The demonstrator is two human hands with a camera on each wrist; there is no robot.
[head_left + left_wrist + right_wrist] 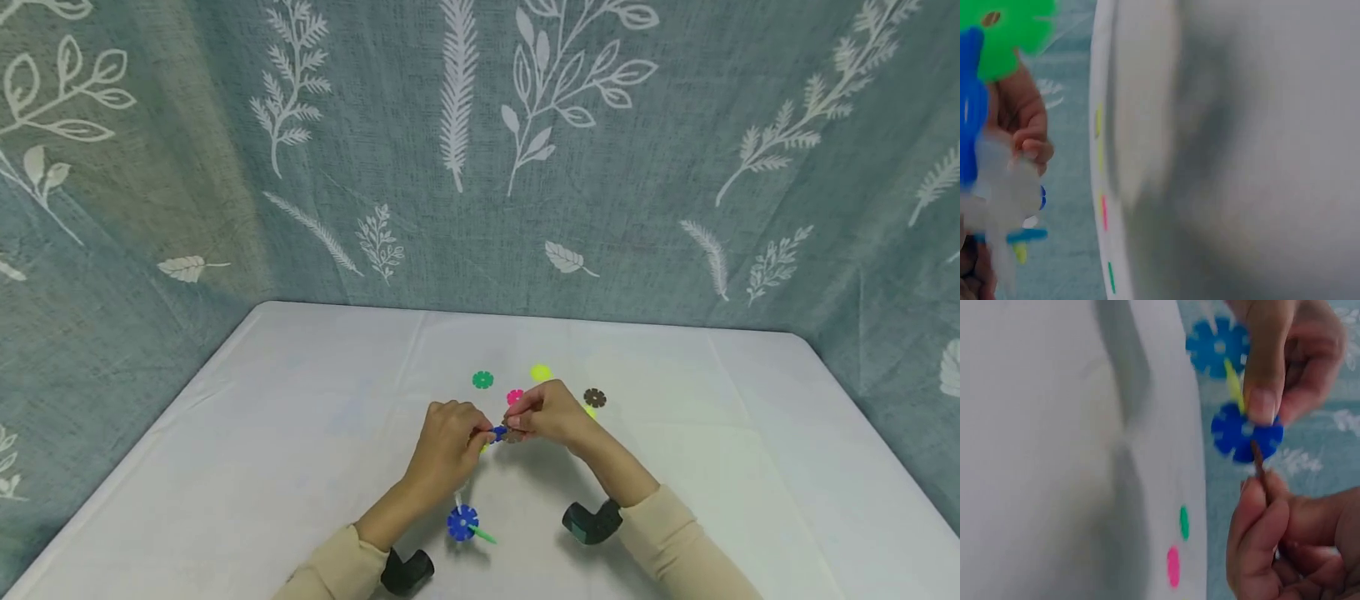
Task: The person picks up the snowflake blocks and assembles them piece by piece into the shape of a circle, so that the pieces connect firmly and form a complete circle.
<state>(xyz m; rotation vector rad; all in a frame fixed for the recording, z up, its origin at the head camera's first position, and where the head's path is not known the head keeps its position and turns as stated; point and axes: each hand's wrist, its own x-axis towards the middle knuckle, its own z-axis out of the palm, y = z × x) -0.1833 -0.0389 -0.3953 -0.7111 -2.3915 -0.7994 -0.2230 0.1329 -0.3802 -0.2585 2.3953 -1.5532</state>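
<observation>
Above the white table, my left hand [450,437] pinches a dark blue notched disc [1229,439] between thumb and fingers. A brown notched disc [1260,467], seen edge-on in the right wrist view, is gripped by my right hand [551,412]. Its edge meets the dark blue disc; whether the slots are locked cannot be told. A yellow disc [1233,384] and a lighter blue disc [1204,351] join on beyond. Below my left hand hang more linked pieces: a blue disc [462,523], a green disc [483,534] and a blurred white disc [1016,187].
Loose discs lie on the table [337,375] beyond my hands: green [483,380], yellow [541,372], pink [514,396], brown [595,397] and another yellow disc [590,412], partly hidden. Black devices [592,523] sit at both wrists. A patterned curtain [480,208] stands behind the table.
</observation>
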